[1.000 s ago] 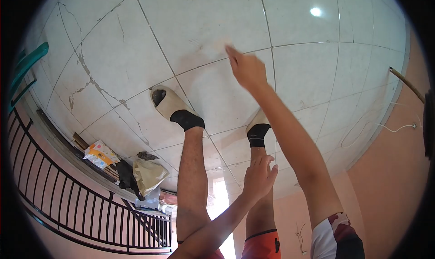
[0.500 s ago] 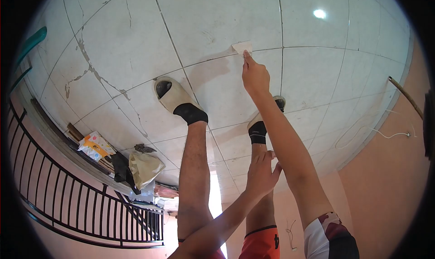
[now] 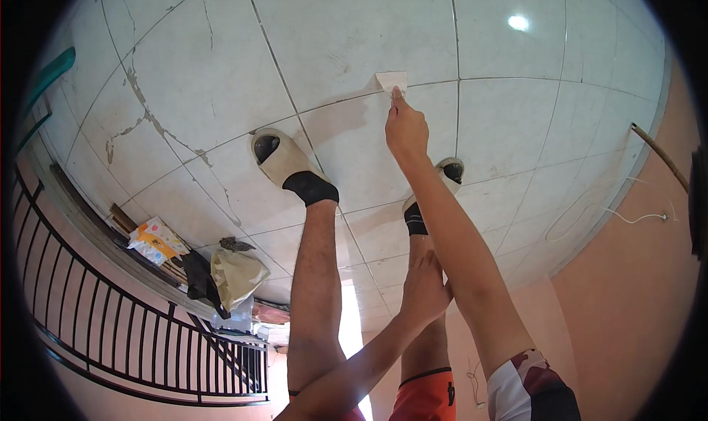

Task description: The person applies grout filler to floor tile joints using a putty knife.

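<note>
My right hand [image 3: 406,130] is closed on the handle of a putty knife [image 3: 391,79], its thumb or finger laid along the blade. The pale, wide blade lies at the white tiled floor [image 3: 354,23], beside a dark grout line. My left hand [image 3: 425,284] rests in front of my right shin, close to or against it. Its fingers lie loosely extended with nothing visible in them, and my right forearm hides part of them.
My feet stand in beige slippers [image 3: 284,155] on the tiles. Cracked tile joints [image 3: 147,115] run at left. Bags [image 3: 237,277] lie beside the black railing [image 3: 147,332]. A white cable [image 3: 627,218] and a stick [image 3: 660,155] are at right. A green object [image 3: 51,74] stands upper left.
My right hand and the putty knife have shifted slightly left and down in view. My left hand's fingers have come closer together, moving partly behind my right forearm.
</note>
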`<state>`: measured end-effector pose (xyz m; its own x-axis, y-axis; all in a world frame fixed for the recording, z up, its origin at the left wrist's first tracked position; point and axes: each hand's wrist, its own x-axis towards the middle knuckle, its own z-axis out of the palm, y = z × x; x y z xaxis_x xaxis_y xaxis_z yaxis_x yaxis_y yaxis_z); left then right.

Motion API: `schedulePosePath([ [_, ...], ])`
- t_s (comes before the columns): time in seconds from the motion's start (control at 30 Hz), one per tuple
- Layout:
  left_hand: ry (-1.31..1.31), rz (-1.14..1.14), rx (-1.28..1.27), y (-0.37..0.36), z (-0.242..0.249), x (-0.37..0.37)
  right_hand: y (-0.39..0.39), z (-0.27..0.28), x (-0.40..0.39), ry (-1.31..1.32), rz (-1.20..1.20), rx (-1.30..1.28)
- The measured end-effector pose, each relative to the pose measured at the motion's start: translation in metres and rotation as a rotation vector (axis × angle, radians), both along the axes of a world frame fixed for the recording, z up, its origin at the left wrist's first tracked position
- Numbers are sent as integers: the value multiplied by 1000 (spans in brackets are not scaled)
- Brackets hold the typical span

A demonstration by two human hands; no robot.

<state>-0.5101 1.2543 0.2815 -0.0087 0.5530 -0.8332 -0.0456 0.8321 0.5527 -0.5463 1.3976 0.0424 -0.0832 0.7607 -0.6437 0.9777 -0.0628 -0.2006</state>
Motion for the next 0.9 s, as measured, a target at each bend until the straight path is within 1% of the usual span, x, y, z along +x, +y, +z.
schedulePosePath([
  [0.13,-66,-87,-49,-9,-5,-1,-12,-8,0,41,-62,15],
  [0.17,-60,-60,-59,-12,-5,2,-13,-11,0,43,-69,10],
  [0.23,-56,-37,-73,-18,-6,10,-7,-20,-2,53,-8,108],
  [0.3,54,-152,37,-22,-9,14,28,-33,-20,132,-22,183],
  [0.37,22,-140,-20,-16,-7,7,69,-45,-44,245,-24,369],
  [0.4,-15,-120,-64,-11,-6,3,92,-39,-55,294,-14,404],
  [0.47,-6,-76,-46,-12,-7,5,129,-21,-71,341,5,444],
  [0.53,-1,-29,-20,-12,-9,6,156,0,-81,547,63,495],
  [0.57,-12,-24,-24,-13,-10,7,156,16,-79,522,27,429],
  [0.6,-27,-19,-26,-13,-11,8,152,21,-71,515,39,441],
  [0.67,-40,-27,-14,-13,-12,7,131,11,-41,506,72,462],
  [0.73,-38,-47,-38,-13,-13,4,99,15,-1,360,97,360],
  [0.8,-39,-58,-29,-12,-14,2,58,6,52,172,97,232],
  [0.87,-83,-33,-111,-8,-15,-1,19,4,104,139,45,228],
  [0.9,-84,-32,-106,-5,-15,-3,6,10,123,90,3,168],
])
